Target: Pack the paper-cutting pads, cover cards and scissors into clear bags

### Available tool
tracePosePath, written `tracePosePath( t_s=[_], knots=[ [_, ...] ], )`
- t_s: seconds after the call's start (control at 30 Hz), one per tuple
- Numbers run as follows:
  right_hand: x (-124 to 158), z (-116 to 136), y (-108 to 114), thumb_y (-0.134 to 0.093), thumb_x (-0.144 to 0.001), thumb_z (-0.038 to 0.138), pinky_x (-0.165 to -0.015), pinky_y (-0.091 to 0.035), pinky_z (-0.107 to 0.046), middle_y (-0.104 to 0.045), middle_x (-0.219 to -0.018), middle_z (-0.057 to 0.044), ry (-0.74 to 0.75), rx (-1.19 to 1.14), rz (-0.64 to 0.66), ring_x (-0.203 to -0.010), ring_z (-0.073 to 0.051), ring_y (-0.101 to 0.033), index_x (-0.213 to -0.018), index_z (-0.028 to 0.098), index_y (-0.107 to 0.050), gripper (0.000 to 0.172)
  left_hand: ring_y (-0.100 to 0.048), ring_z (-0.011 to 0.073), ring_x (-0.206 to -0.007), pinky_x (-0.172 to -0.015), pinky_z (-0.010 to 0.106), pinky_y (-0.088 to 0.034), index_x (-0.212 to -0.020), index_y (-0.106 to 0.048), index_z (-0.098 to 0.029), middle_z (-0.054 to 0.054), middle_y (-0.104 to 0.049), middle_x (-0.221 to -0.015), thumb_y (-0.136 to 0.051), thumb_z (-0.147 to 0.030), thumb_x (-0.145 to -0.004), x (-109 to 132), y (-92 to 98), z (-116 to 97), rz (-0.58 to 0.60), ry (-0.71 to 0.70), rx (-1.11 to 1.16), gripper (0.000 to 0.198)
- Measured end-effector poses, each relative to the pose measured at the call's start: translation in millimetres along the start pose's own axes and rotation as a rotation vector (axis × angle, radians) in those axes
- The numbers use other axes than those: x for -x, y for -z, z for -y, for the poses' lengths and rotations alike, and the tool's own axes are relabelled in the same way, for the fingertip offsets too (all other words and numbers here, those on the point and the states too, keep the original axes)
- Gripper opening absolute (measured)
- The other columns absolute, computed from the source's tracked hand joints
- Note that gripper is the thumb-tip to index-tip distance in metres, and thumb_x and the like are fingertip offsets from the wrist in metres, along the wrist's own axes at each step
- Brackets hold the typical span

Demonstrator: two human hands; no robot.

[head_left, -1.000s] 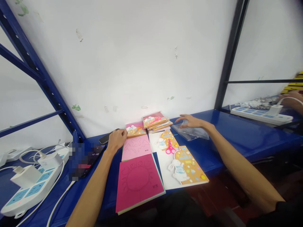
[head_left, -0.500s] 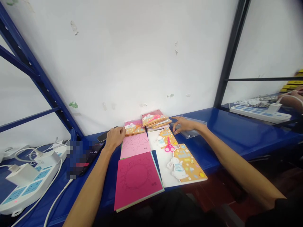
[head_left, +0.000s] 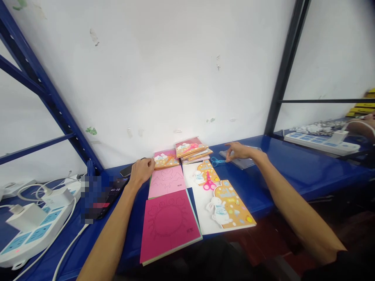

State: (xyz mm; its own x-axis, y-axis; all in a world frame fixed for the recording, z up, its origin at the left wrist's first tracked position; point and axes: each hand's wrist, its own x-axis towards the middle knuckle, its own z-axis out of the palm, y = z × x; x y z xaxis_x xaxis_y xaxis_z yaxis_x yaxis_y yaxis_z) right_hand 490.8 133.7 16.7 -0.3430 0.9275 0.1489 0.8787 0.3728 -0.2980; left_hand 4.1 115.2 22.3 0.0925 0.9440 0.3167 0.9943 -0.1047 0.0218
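My right hand (head_left: 238, 150) reaches to the back of the blue shelf (head_left: 295, 168), fingers pinched on a clear plastic bag (head_left: 244, 162), with small blue scissors (head_left: 217, 160) lying just left of the fingertips. My left hand (head_left: 142, 171) rests curled on the shelf, touching the edge of a small craft booklet (head_left: 166, 159). A stack of similar booklets (head_left: 191, 150) sits between the hands. Nearer me lie a dark pink pad (head_left: 169, 222), a light pink sheet (head_left: 166, 180) and an orange rabbit card (head_left: 221, 195) with pink scissors (head_left: 209, 182) on it.
A phone (head_left: 109, 193) and a second phone (head_left: 129, 169) lie left of my left hand. White power strips with chargers and cables (head_left: 32, 222) fill the far left. Another power strip (head_left: 322, 142) and another person's hand (head_left: 363, 125) are at the far right.
My right hand swept left over the plastic bag, then back right, pulling the bag flatter; the blue scissors now show beside it. My left hand stayed put.
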Motion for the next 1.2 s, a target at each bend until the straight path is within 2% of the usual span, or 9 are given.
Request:
tracePosePath(
  t_s=[0.1,0.17,0.33,0.53,0.73,0.97,1.2],
  knots=[
    [0.4,2.3,4.3,-0.072,-0.082,0.055,-0.099,-0.051,-0.041,-0.079,-0.116,-0.007,0.028,-0.019,-0.088,-0.117,-0.034,-0.067,-0.088,0.029,-0.083,0.028,-0.068,0.0242,-0.108,-0.091,0.044,-0.059,-0.127,-0.064,-0.019,0.010,-0.066,-0.128,-0.064,-0.037,-0.099,0.0,0.7,1.6,0.002,-0.003,-0.002,0.033],
    [-2.7,7.5,4.8,-0.062,-0.090,0.057,-0.098,-0.051,-0.038,-0.079,-0.112,-0.008,0.034,-0.019,-0.185,-0.109,-0.030,-0.070,-0.096,0.026,-0.082,0.037,-0.068,0.0241,-0.108,-0.090,0.044,-0.059,-0.126,-0.065,-0.020,0.010,-0.067,-0.127,-0.064,-0.037,-0.099,-0.2,0.6,3.2,0.000,-0.006,-0.005,0.032],
    [-13.4,14.7,2.3,-0.048,-0.098,0.050,-0.100,-0.046,-0.041,-0.079,-0.112,-0.012,-0.035,0.034,-0.438,-0.111,-0.031,-0.067,-0.097,0.021,-0.080,0.044,-0.068,0.0243,-0.108,-0.090,0.045,-0.059,-0.126,-0.065,-0.019,0.011,-0.067,-0.127,-0.064,-0.038,-0.099,-3.3,-2.1,7.7,-0.019,0.003,-0.005,0.032],
    [-14.7,14.8,-1.5,-0.042,-0.101,0.042,-0.099,-0.044,-0.041,-0.077,-0.112,-0.013,-0.123,0.068,-0.601,-0.110,-0.031,-0.065,-0.096,0.021,-0.080,0.044,-0.068,0.0242,-0.108,-0.091,0.044,-0.059,-0.126,-0.065,-0.019,0.010,-0.067,-0.127,-0.064,-0.037,-0.099,-3.2,-2.9,7.6,-0.033,0.030,0.009,0.032],
    [-14.7,21.6,-5.0,-0.043,-0.099,0.038,-0.091,-0.045,-0.038,-0.080,-0.104,-0.010,-0.183,0.056,-0.654,-0.103,-0.030,-0.067,-0.090,0.022,-0.080,0.041,-0.068,0.0239,-0.107,-0.090,0.044,-0.059,-0.125,-0.065,-0.019,0.010,-0.067,-0.127,-0.064,-0.037,-0.099,-1.1,-2.6,6.5,-0.027,0.030,0.007,0.032],
    [-12.1,34.0,-5.7,-0.037,-0.103,0.040,-0.088,-0.045,-0.036,-0.080,-0.091,-0.009,-0.181,0.045,-0.683,-0.094,-0.028,-0.069,-0.085,0.021,-0.080,0.050,-0.068,0.0235,-0.106,-0.090,0.043,-0.059,-0.124,-0.066,-0.019,0.010,-0.068,-0.125,-0.064,-0.038,-0.100,-3.2,-1.3,6.6,-0.040,0.034,0.014,0.031],
    [-9.9,49.5,-9.3,-0.038,-0.103,0.040,-0.080,-0.045,-0.033,-0.080,-0.084,-0.006,-0.141,0.011,-0.641,-0.082,-0.025,-0.071,-0.084,0.021,-0.078,0.048,-0.068,0.0235,-0.107,-0.091,0.044,-0.059,-0.124,-0.066,-0.019,0.010,-0.067,-0.126,-0.064,-0.038,-0.100,-4.4,-2.3,4.7,-0.058,0.027,0.034,0.030]
  ],
)
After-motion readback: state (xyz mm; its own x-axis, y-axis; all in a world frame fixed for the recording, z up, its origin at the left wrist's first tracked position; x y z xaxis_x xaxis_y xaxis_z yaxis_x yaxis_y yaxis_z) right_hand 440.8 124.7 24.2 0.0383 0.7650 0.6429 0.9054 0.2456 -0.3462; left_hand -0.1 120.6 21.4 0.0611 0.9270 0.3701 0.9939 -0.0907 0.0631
